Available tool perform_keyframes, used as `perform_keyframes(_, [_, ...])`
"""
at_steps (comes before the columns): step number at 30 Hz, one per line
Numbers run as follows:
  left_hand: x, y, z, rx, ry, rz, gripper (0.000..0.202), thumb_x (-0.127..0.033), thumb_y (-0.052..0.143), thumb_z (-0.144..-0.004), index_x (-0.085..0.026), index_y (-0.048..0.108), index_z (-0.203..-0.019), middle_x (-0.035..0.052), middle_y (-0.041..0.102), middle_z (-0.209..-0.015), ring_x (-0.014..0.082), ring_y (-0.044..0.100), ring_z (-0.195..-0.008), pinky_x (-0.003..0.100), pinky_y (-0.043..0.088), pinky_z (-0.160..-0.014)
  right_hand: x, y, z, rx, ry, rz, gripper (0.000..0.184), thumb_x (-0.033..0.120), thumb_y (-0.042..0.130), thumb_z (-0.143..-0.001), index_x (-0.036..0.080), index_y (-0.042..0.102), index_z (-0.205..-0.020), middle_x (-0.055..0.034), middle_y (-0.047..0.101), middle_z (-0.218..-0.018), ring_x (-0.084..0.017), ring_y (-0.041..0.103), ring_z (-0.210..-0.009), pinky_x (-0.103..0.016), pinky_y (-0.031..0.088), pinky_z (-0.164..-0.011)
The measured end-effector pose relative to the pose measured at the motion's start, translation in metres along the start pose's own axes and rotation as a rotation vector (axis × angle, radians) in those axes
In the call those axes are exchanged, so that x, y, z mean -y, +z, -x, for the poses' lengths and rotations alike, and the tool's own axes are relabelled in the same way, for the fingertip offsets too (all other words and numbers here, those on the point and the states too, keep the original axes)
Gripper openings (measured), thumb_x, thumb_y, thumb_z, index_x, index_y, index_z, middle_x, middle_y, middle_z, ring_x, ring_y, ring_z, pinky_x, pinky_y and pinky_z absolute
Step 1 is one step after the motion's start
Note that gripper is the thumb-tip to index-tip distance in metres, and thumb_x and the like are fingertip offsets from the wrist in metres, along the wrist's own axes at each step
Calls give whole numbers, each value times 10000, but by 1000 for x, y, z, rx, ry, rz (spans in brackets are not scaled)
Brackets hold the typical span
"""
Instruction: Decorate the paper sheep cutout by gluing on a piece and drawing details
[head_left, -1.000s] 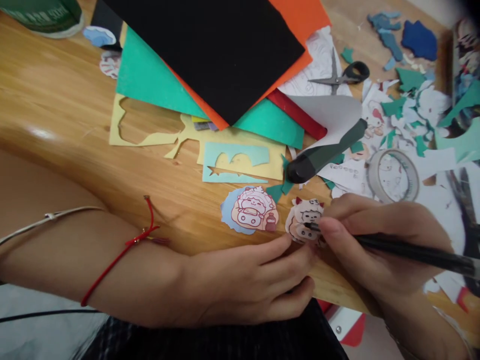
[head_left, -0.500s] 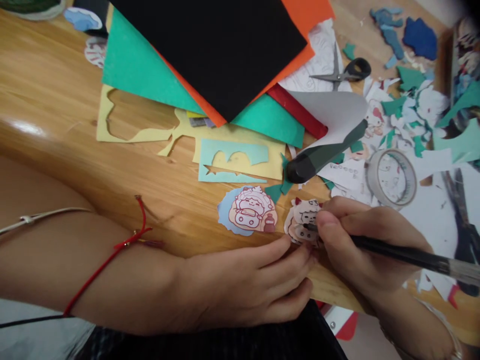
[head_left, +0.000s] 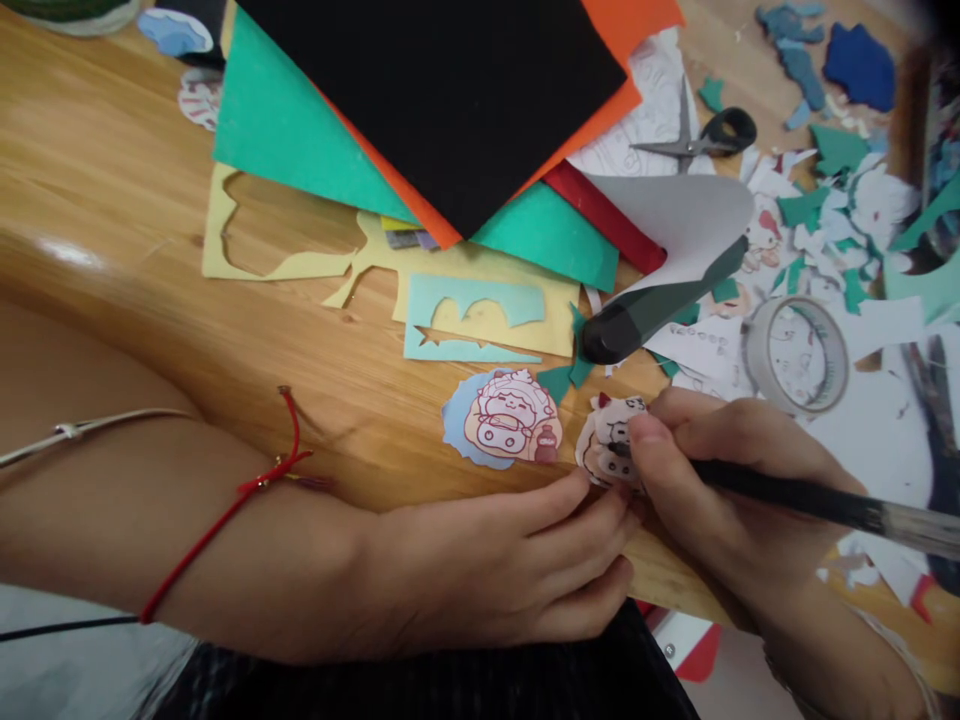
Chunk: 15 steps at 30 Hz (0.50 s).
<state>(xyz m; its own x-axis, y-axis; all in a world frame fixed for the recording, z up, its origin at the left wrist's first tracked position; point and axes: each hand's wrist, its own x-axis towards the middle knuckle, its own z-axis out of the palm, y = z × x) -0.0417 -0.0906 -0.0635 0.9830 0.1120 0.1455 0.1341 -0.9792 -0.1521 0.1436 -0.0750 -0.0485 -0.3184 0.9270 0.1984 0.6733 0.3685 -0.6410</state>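
Note:
My right hand [head_left: 720, 490] grips a black pen [head_left: 810, 500] in a pinch, its tip on a small white cartoon cutout [head_left: 609, 438] near the table's front edge. My left hand [head_left: 502, 570] lies at the table edge with its fingertips pressed on the lower edge of that cutout, fingers loosely curled. A red string bracelet [head_left: 247, 490] circles my left wrist. Just left of the small cutout lies a second cartoon cutout on a blue backing [head_left: 501, 420].
Stacked black [head_left: 442, 90], orange, green and yellow paper sheets cover the table's middle. A dark glue stick [head_left: 652, 310], a tape roll [head_left: 799, 352], black-handled scissors [head_left: 705, 135] and many paper scraps lie to the right. The wooden table [head_left: 97, 200] shows at the left.
The view has shifted slightly. My right hand has crept a little left over the small cutout with the pen tip on it; my left hand keeps pressing the cutout's edge.

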Motion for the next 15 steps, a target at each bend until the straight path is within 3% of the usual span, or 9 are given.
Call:
perform_keyframes(12, [3,-2,0,37,33,-39,450,-188,276,-902,-216,384,-1338,73,480,-1327,227,439,-1246,368,388,-1034,5,-2,-9,148,-74,115,320,128,490,-856,193,388,-560,48,389,-485,-71,339,-395,-264,279,-405])
perform_keyframes(15, [3,-2,-1,40,26,-32,439,-197,293,-905,-220,391,-1333,77,473,-1338,226,431,-1253,361,384,-1037,5,-2,-7,111,-34,40,325,101,531,-822,183,398,-537,54,398,-475,-56,346,-390,-242,284,-396])
